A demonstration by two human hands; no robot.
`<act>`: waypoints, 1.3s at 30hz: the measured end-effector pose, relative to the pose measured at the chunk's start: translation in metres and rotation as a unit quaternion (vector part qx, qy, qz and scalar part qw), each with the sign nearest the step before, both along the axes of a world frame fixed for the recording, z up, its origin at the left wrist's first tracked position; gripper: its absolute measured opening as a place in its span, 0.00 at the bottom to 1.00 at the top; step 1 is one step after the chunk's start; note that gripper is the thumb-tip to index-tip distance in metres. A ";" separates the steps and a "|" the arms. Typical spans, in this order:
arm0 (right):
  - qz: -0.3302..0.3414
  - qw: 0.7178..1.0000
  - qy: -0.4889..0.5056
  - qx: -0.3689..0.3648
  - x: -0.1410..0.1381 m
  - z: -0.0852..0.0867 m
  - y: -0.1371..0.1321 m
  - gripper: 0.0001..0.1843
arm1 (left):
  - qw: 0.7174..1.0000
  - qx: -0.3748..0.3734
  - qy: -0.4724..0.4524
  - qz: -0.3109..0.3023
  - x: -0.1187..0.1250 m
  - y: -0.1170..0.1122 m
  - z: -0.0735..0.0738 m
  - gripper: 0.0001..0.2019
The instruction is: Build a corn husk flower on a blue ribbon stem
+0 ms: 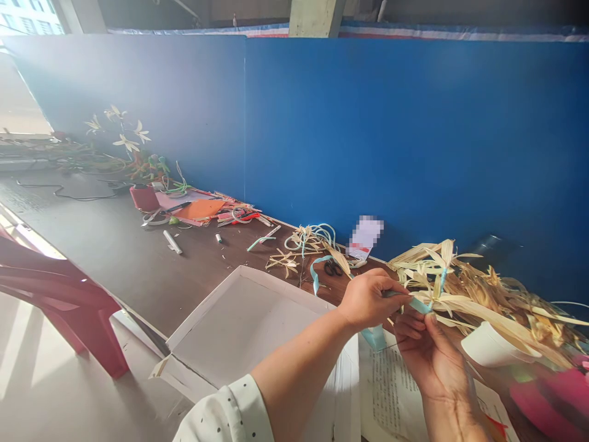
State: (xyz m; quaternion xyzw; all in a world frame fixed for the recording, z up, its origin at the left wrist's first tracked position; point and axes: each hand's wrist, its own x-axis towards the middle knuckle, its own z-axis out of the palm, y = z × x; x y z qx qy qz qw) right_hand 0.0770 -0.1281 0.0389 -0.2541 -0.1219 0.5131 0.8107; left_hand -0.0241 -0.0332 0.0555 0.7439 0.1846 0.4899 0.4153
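My left hand point(368, 301) is closed in a pinch on a light blue tape strip point(416, 303) that wraps the stem of a dried straw flower point(437, 279). My right hand point(426, 353) sits just below it, fingers curled round the same stem and tape. The straw flower's pale petals spread up and to the right above both hands. A loose loop of the blue tape point(317, 270) trails over the brown table point(138, 258) behind my left hand. Black scissors point(332, 267) lie beside that loop.
An open white cardboard box point(239, 319) lies under my left forearm. A pile of dried straw point(515, 301) and a white cup point(488, 347) sit at right. Craft scraps, orange paper point(200, 210) and finished flowers point(124, 138) lie far left along the blue wall. A red plastic chair point(59, 294) stands left.
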 end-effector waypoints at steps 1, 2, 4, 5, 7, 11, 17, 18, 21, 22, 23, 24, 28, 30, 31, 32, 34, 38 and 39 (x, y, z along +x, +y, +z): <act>0.001 1.000 0.003 0.000 0.000 0.000 0.000 0.22 | 1.000 0.000 -0.001 -0.001 0.000 0.000 0.000 0.08; 0.001 1.000 0.005 0.000 0.000 0.000 0.000 0.23 | 1.000 -0.001 -0.003 -0.001 0.000 0.000 0.000 0.09; 0.005 1.000 0.007 0.001 0.000 0.000 -0.001 0.23 | 1.000 -0.002 -0.006 -0.002 -0.001 0.000 0.001 0.08; 0.008 1.000 0.006 0.001 0.000 0.000 -0.001 0.23 | 1.000 -0.004 -0.008 -0.002 -0.001 0.000 0.001 0.08; 0.017 1.000 -0.001 0.002 0.000 0.000 -0.002 0.22 | 1.000 -0.006 -0.008 -0.002 -0.001 0.000 0.001 0.08; 0.048 0.999 -0.019 0.008 -0.001 0.000 -0.003 0.21 | 1.000 -0.015 -0.005 -0.004 -0.001 0.000 0.000 0.09; 0.079 0.997 -0.003 0.012 0.000 -0.002 -0.004 0.23 | 1.000 -0.012 -0.003 -0.006 -0.001 0.000 0.000 0.07; 0.080 0.997 -0.002 0.009 0.000 -0.003 -0.004 0.23 | 1.000 -0.011 -0.003 -0.005 -0.001 0.000 0.000 0.07; 0.079 0.997 -0.005 0.003 0.001 -0.003 -0.005 0.24 | 1.000 -0.009 -0.005 -0.002 0.000 0.001 -0.001 0.07; 0.078 0.997 -0.006 0.002 0.001 -0.003 -0.005 0.24 | 1.000 -0.008 -0.005 -0.002 0.000 0.001 -0.001 0.07; 0.079 0.997 -0.005 0.001 0.001 -0.003 -0.005 0.25 | 1.000 -0.007 -0.004 -0.002 0.000 0.001 -0.002 0.07; 0.079 0.997 -0.001 0.000 0.001 -0.002 -0.005 0.25 | 1.000 -0.006 -0.003 0.000 0.001 0.002 -0.002 0.07; 0.079 0.997 0.025 -0.005 -0.001 -0.001 -0.004 0.24 | 1.000 -0.003 -0.002 0.008 0.002 0.003 -0.005 0.09; 0.079 0.996 0.030 -0.007 -0.001 0.000 -0.004 0.24 | 1.000 -0.004 0.001 0.012 0.003 0.003 -0.006 0.09; 0.078 0.997 0.029 -0.007 -0.002 0.000 -0.005 0.25 | 1.000 -0.005 0.003 0.013 0.003 0.003 -0.006 0.10; 0.078 0.997 0.025 -0.006 -0.002 0.000 -0.005 0.25 | 1.000 -0.006 0.005 0.014 0.003 0.003 -0.006 0.10; 0.079 0.997 0.010 -0.003 -0.002 -0.001 -0.005 0.25 | 1.000 -0.010 0.009 0.012 0.002 0.003 -0.006 0.11; 0.105 0.994 -0.016 0.002 0.000 -0.002 -0.006 0.24 | 1.000 -0.019 0.010 0.005 0.003 0.003 -0.007 0.11; 0.112 0.994 -0.014 0.003 0.001 -0.003 -0.006 0.24 | 1.000 -0.022 0.009 0.005 0.003 0.003 -0.007 0.11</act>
